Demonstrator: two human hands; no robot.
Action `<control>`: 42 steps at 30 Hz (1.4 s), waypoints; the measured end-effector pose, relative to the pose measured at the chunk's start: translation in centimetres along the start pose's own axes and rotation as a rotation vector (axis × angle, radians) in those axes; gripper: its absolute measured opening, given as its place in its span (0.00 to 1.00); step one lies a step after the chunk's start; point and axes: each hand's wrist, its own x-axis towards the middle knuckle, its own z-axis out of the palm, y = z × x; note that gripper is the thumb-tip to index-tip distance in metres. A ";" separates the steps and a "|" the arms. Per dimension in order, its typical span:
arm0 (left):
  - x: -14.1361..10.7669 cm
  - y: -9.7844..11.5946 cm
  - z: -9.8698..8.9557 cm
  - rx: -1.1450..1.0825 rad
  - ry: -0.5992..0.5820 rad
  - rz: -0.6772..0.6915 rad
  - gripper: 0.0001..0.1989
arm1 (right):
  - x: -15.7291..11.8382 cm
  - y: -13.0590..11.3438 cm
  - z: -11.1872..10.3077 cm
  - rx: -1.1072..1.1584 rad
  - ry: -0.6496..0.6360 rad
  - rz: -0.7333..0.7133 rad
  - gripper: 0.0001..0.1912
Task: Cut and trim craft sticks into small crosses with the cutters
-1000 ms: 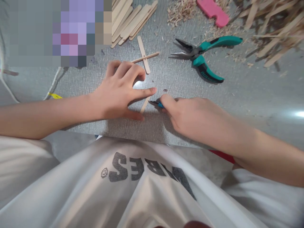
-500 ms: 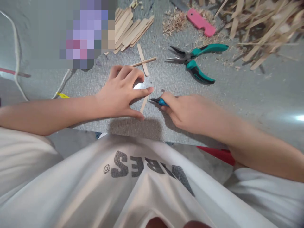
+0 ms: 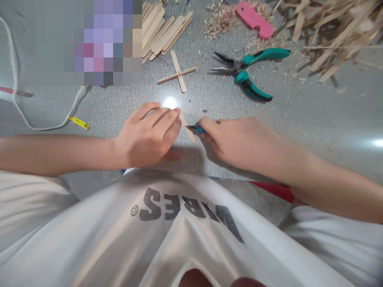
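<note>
A wooden craft stick lies slanted on the table between my two hands. My left hand is over its upper end, fingers bent and drawn together against the stick; the thumb is blurred below. My right hand is wrapped round a small blue-handled tool whose dark pointed tip meets the stick's right edge. Most of that tool is hidden in the palm, so its exact kind is unclear. Just beyond my hands, two craft sticks form a cross.
Teal-handled long-nose pliers lie spread at the upper right. Behind them are a pink-handled knife, wood shavings and a heap of wood strips. More craft sticks are piled at the back. A white cable curves at left.
My left hand has drawn back towards me and its spread fingers have closed up. The loose stick has turned to the opposite slant, and the blue tool's tip now meets it.
</note>
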 end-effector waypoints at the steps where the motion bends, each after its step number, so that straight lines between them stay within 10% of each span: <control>1: -0.3 0.4 -0.3 -0.012 -0.027 0.021 0.46 | 0.0 0.1 -0.2 0.005 -0.004 -0.005 0.25; 9: -0.5 -0.3 0.4 -0.251 -0.258 0.069 0.60 | -0.2 0.6 0.0 -0.023 0.005 -0.030 0.23; 42: 0.5 4.4 -0.8 -0.072 -0.364 -0.035 0.68 | -0.1 -1.9 -0.7 -0.017 -0.091 0.084 0.19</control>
